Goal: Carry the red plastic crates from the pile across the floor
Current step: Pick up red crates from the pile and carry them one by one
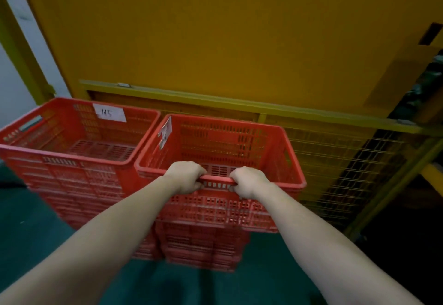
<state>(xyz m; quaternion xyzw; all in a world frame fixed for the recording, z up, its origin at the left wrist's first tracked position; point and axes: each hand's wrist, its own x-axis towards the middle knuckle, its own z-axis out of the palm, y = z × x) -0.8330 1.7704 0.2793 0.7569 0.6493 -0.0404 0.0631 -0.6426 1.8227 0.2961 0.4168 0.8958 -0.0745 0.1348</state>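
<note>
Left hand (185,177) and right hand (249,182), each grip curled round the near rim of an empty red slotted crate (223,137) atop a stack (203,244). Second stack (72,175) just left of the crate; yellow mesh fence (335,156) behind it.

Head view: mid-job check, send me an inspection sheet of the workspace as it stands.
Surface: green floor; the crate stacks stand on it.
Job's things: two stacks of nested red crates side by side. The top crate of the right one is empty and gripped at its near rim. The left stack also has an empty crate on top.
Clutter: paper label inside the left stack's uppermost crate; second label on the gripped crate's left inner wall.
Hands: left hand and right hand both curl round the near rim, close together.
Cables: nothing seen.
Surroundings: yellow panel behind; wire-mesh fence to the right.
</note>
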